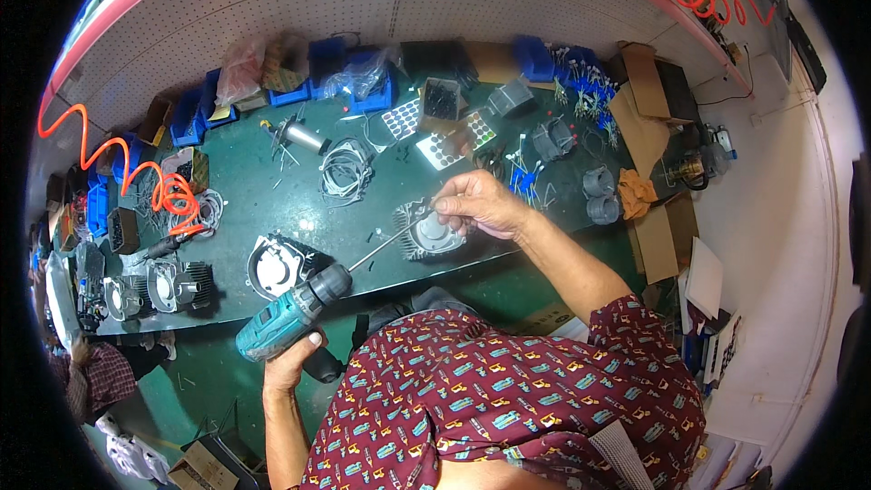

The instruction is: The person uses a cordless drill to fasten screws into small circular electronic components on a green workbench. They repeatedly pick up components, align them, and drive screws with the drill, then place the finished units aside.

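Observation:
My left hand (292, 359) is wrapped round the handle of a teal and black cordless drill (283, 316). A long thin driver bit (386, 245) runs from its chuck up and to the right. At the bit's far end my right hand (481, 205) is closed in a pinch; whatever sits between the fingertips is too small to make out. Under these fingers a grey finned metal housing (435, 238) lies near the bench's front edge, partly hidden by the hand. Just beyond the drill's chuck rests another housing with a white round inside (275, 267).
Two more metal housings (172, 287) stand at the bench's left front. A coil of grey cable (346, 172) lies mid-bench, near sheets of round stickers (442, 151). Blue bins (370, 91) line the back. An orange coiled hose (172, 195) hangs at left. Grey plastic rings (600, 195) stand right.

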The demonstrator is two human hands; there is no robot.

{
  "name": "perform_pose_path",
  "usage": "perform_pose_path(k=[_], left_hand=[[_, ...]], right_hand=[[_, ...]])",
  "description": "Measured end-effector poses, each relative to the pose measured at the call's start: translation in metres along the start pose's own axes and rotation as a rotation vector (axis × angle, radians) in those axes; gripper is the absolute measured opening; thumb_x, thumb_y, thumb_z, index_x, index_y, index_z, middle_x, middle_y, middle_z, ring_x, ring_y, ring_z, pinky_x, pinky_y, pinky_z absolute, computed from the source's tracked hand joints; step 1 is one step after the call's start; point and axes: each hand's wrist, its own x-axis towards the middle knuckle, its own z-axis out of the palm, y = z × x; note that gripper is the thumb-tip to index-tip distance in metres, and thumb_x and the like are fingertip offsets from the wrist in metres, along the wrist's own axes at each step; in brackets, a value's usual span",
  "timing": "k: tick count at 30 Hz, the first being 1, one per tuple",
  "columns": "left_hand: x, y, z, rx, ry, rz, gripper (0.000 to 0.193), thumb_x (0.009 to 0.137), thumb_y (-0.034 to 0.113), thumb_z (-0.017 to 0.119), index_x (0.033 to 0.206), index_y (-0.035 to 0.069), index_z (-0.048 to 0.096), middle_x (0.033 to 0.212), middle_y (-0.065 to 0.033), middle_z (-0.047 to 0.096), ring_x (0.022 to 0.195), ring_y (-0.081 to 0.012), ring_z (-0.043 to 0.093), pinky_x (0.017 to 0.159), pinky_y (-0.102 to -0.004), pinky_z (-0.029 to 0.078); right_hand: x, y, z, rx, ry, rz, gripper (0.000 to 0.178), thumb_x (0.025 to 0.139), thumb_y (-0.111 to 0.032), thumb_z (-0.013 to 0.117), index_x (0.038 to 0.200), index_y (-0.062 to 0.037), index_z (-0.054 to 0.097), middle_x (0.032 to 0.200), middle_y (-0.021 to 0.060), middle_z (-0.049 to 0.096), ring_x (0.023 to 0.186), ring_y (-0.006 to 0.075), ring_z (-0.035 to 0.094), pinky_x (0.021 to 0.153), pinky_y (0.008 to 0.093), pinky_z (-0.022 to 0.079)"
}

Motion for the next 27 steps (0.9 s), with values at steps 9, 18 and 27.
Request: perform_pose_path(k=[9,18,27], left_hand=[[-0.003,0.0,0.003,-0.009,-0.009,0.007,0.029,0.075,0.019,0.078,0.097,0.003,0.068,0.082,-0.0054,0.068,0.077,-0.0175,0.065,0.075,-0.0322,0.052],[-0.004,-0.002,0.002,-0.051,-0.003,0.0,0.036,0.073,0.019,0.08,0.102,0.002,0.068,0.087,-0.006,0.069,0.078,-0.0195,0.066,0.074,-0.0329,0.054],[-0.007,-0.001,0.002,-0.044,0.012,-0.002,0.035,0.073,0.016,0.077,0.102,0.003,0.066,0.083,-0.007,0.068,0.076,-0.0184,0.064,0.071,-0.0321,0.052]], right_hand=[[-0.003,0.013,0.003,0.146,-0.024,-0.134,0.023,0.093,-0.008,0.07,0.11,0.0061,0.064,0.093,0.0144,0.071,0.073,0.0148,0.069,0.065,0.0268,0.06],[-0.005,0.018,0.008,0.205,0.015,-0.167,0.025,0.093,-0.005,0.069,0.114,0.0065,0.063,0.096,0.0156,0.071,0.078,0.0159,0.07,0.068,0.0273,0.061],[-0.008,0.012,0.01,0.1,-0.01,-0.174,0.023,0.095,-0.005,0.066,0.114,0.008,0.064,0.093,0.0178,0.071,0.078,0.017,0.07,0.068,0.028,0.061]])
